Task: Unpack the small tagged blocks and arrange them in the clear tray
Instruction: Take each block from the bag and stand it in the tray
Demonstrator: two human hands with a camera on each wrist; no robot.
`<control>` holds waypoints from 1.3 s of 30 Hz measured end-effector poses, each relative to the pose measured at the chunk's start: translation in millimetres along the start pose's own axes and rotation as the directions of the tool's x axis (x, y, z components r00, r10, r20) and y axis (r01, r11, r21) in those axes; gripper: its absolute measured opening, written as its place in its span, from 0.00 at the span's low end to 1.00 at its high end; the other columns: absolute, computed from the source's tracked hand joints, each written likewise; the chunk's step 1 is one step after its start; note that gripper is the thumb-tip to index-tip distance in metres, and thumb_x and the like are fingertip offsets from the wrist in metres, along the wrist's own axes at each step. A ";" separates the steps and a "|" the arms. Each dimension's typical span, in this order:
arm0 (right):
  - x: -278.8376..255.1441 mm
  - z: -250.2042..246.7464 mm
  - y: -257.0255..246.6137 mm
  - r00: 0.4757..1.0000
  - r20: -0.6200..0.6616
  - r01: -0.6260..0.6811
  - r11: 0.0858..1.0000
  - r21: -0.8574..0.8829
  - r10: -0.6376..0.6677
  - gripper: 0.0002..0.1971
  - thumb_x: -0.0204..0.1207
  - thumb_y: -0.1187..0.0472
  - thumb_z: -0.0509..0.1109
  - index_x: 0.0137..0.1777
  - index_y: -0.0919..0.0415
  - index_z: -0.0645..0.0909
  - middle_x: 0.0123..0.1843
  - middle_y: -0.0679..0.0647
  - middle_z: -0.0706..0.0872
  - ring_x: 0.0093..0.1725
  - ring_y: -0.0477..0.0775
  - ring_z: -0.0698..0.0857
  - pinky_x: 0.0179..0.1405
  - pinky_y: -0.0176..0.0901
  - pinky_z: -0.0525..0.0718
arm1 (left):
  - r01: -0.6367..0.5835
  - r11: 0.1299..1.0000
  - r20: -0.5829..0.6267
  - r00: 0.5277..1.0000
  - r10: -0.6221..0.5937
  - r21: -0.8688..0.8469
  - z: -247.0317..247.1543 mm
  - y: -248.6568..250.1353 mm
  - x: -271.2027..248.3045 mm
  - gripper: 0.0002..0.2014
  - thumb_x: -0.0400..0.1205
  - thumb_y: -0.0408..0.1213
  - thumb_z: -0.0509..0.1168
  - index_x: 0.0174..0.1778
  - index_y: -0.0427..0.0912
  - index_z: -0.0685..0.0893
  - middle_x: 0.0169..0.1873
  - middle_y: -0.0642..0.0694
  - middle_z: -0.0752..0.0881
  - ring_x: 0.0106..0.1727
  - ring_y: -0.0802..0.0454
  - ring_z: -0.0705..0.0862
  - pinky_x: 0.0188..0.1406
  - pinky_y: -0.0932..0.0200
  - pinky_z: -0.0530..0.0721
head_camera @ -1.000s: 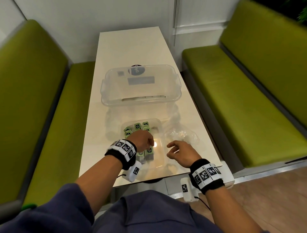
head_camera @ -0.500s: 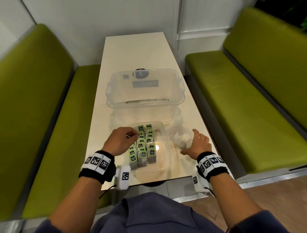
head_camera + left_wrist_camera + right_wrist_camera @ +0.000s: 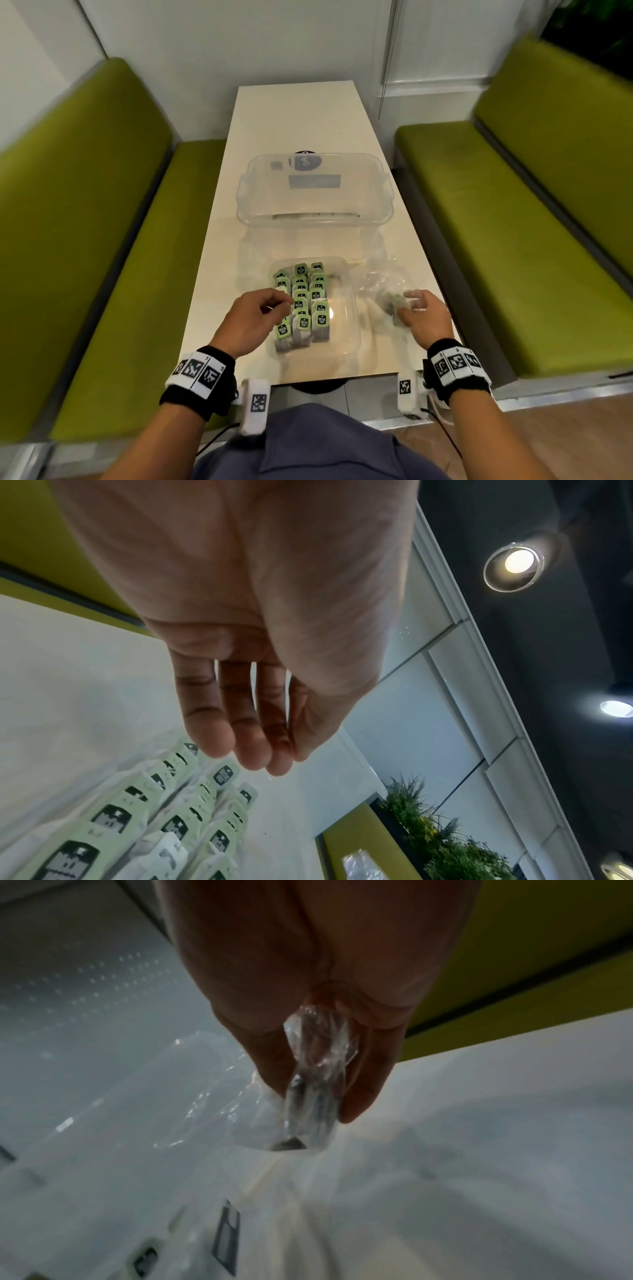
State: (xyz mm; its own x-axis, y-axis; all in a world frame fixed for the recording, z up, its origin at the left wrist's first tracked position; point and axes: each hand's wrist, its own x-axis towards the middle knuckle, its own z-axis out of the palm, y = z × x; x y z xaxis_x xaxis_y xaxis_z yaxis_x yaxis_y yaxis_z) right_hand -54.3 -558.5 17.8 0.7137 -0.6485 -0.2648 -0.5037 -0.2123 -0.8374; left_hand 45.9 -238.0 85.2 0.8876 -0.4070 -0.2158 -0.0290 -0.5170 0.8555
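Note:
A small clear tray (image 3: pixel 353 329) sits near the table's front edge. Three rows of green-tagged blocks (image 3: pixel 306 301) stand in its left half, also seen from below as blocks (image 3: pixel 171 823) in the left wrist view. My left hand (image 3: pixel 262 308) hovers at the tray's left side beside the rows. Its fingers (image 3: pixel 246 737) hang loosely curled and hold nothing. To the right of the tray, my right hand (image 3: pixel 423 313) pinches a clear plastic packet (image 3: pixel 315 1096) with something dark inside. In the head view the packet (image 3: pixel 394 303) is blurred.
A large clear bin (image 3: pixel 315 221) stands behind the tray in mid-table. Crumpled clear wrappers (image 3: pixel 383 274) lie right of the tray, near the table's right edge. Green benches (image 3: pixel 113 257) flank the table on both sides.
My left hand drew back from over the blocks to the tray's left side. My right hand moved right to the wrapper pile and took hold of a clear packet.

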 end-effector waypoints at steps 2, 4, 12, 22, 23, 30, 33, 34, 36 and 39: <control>-9.2 -7.8 -6.0 0.998 0.044 0.029 0.995 0.095 -0.034 0.14 0.73 0.53 0.83 0.55 0.49 0.85 0.52 0.53 0.89 0.52 0.55 0.90 0.52 0.54 0.91 | -0.022 1.000 0.013 1.000 0.022 0.007 3.7 8.6 -1.8 0.06 0.85 0.37 0.72 0.51 0.53 0.92 0.42 0.55 0.93 0.38 0.63 0.88 0.41 0.65 0.82; -21.7 -15.3 -18.8 0.992 0.088 0.068 0.978 0.196 -0.086 0.16 0.72 0.60 0.84 0.57 0.53 0.86 0.53 0.56 0.89 0.53 0.58 0.90 0.43 0.45 0.91 | -0.066 0.998 0.025 0.997 0.066 0.002 6.0 20.1 -2.3 0.07 0.85 0.39 0.72 0.53 0.57 0.91 0.46 0.57 0.92 0.40 0.62 0.89 0.42 0.63 0.85; -71.2 -35.2 -81.7 0.915 0.282 0.175 0.912 0.370 -0.290 0.21 0.70 0.75 0.81 0.62 0.61 0.85 0.49 0.60 0.88 0.45 0.48 0.93 0.43 0.45 0.93 | -0.302 0.953 0.171 0.938 0.302 -0.029 5.7 77.1 -5.0 0.11 0.89 0.47 0.66 0.62 0.65 0.89 0.64 0.64 0.86 0.60 0.59 0.87 0.60 0.54 0.88; -77.0 -31.9 -95.7 0.885 0.291 0.284 0.916 0.282 -0.364 0.24 0.66 0.75 0.84 0.60 0.55 0.86 0.53 0.50 0.92 0.51 0.52 0.93 0.45 0.44 0.93 | -0.254 0.924 0.194 0.929 0.316 -0.287 -4.6 95.7 -17.5 0.11 0.87 0.33 0.69 0.64 0.48 0.85 0.58 0.47 0.90 0.47 0.42 0.90 0.48 0.52 0.90; -76.6 -31.5 -95.0 0.884 0.286 0.297 0.917 0.265 -0.369 0.26 0.65 0.74 0.85 0.60 0.53 0.86 0.52 0.49 0.92 0.52 0.52 0.92 0.46 0.45 0.93 | -0.249 0.927 0.191 0.932 0.308 -0.282 -5.9 95.3 -17.7 0.11 0.86 0.33 0.69 0.63 0.48 0.85 0.57 0.47 0.90 0.46 0.42 0.90 0.48 0.51 0.90; -71.7 -26.0 -94.2 0.896 0.229 0.353 0.923 0.153 -0.381 0.29 0.60 0.62 0.90 0.58 0.40 0.85 0.49 0.49 0.90 0.52 0.51 0.90 0.55 0.57 0.91 | -0.233 0.930 0.214 0.930 0.298 -0.285 -10.7 92.2 -14.6 0.17 0.81 0.23 0.74 0.55 0.51 0.88 0.57 0.46 0.89 0.38 0.49 0.89 0.46 0.55 0.89; -72.3 -25.2 -97.7 0.905 0.221 0.318 0.923 0.215 -0.363 0.25 0.60 0.62 0.90 0.56 0.46 0.87 0.49 0.49 0.92 0.50 0.49 0.91 0.53 0.56 0.92 | -0.255 0.950 0.200 0.936 0.290 -0.180 -10.3 87.0 -11.9 0.19 0.81 0.17 0.67 0.54 0.48 0.91 0.52 0.50 0.92 0.39 0.49 0.89 0.48 0.53 0.89; -72.7 -25.4 -98.3 0.907 0.226 0.297 0.920 0.255 -0.355 0.22 0.62 0.62 0.89 0.55 0.49 0.88 0.49 0.49 0.93 0.50 0.51 0.92 0.53 0.57 0.92 | -0.268 0.956 0.185 0.940 0.287 -0.124 -10.5 85.5 -10.7 0.21 0.81 0.18 0.65 0.56 0.49 0.91 0.52 0.52 0.91 0.40 0.49 0.89 0.48 0.52 0.90; -74.0 -26.5 -98.5 0.902 0.237 0.283 0.908 0.309 -0.362 0.16 0.68 0.61 0.86 0.55 0.53 0.89 0.49 0.53 0.94 0.51 0.56 0.93 0.55 0.60 0.92 | -0.269 0.963 0.165 0.949 0.270 -0.028 -11.4 83.4 -8.0 0.22 0.82 0.20 0.63 0.62 0.50 0.91 0.52 0.52 0.87 0.39 0.54 0.88 0.48 0.46 0.89; -77.1 -26.1 -100.0 0.893 0.293 0.208 0.891 0.404 -0.341 0.15 0.72 0.63 0.83 0.59 0.57 0.88 0.55 0.60 0.92 0.50 0.63 0.93 0.47 0.62 0.93 | -0.250 0.967 0.192 0.953 0.236 0.049 -11.9 81.6 -5.3 0.12 0.87 0.33 0.67 0.63 0.45 0.92 0.50 0.52 0.82 0.35 0.58 0.85 0.48 0.42 0.89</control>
State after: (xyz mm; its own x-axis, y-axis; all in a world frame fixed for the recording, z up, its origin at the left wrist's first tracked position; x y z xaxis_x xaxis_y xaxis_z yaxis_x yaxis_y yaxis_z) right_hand -71.7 -506.4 134.5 0.9519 -0.2924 -0.0910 -0.1039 -0.0287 -0.9942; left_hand 44.3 -269.0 161.8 0.7502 -0.6544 -0.0940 -0.2721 -0.4352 0.8582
